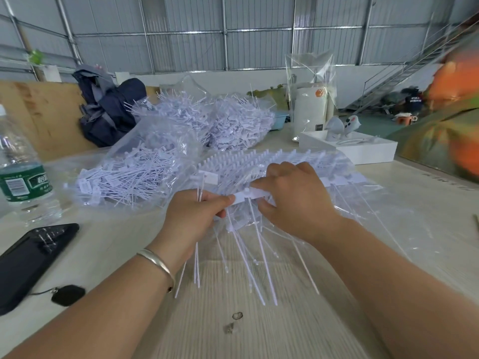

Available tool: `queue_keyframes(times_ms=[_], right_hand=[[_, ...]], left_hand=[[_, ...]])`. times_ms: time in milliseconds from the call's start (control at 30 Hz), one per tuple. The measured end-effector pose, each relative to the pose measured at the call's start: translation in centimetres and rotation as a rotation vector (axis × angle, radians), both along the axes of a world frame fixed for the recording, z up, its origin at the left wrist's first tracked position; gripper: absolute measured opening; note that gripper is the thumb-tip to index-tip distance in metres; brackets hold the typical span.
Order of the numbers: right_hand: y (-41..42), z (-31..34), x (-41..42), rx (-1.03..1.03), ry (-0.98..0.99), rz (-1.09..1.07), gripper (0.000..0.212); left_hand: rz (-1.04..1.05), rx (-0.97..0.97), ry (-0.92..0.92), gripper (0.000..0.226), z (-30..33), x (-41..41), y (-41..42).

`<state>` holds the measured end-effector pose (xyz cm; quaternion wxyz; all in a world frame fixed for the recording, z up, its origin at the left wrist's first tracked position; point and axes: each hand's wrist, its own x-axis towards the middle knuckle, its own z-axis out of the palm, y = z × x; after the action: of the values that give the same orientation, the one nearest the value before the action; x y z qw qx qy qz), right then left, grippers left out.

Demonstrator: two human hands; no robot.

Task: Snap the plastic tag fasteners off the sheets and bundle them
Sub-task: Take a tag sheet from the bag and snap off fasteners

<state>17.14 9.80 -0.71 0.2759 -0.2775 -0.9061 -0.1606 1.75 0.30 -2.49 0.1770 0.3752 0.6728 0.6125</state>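
Corrugated metal walls behind; pale wood-grain table [197,330] under my arms. Both hands work at table centre. My left hand [193,216] is curled around a small bundle of loose tag fasteners [197,265], tails hanging toward me, its thumb on the white strip. My right hand [293,200] pinches the same sheet of fasteners [248,196] between thumb and fingers; thin tails fan down from it. More sheets [285,156] lie stacked just behind my hands. 2 clear bags of loose fasteners: 1 [129,174] at left, 1 [220,120] farther back. Also 1 water bottle [22,172] at far left, 1 black phone [31,260] near it, 1 dark backpack [108,110], 1 white box [363,149]. 1 silver bangle [158,263] on my left wrist.
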Motion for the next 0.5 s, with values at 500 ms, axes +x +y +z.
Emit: queue_keyframes(times_ms=[500], right_hand=[[1.9,-1.1,0.0,-0.668,0.362,0.024,0.044]], left_hand=[[-0.05,-0.032,-0.159,0.02,0.0,-0.4,-0.3]])
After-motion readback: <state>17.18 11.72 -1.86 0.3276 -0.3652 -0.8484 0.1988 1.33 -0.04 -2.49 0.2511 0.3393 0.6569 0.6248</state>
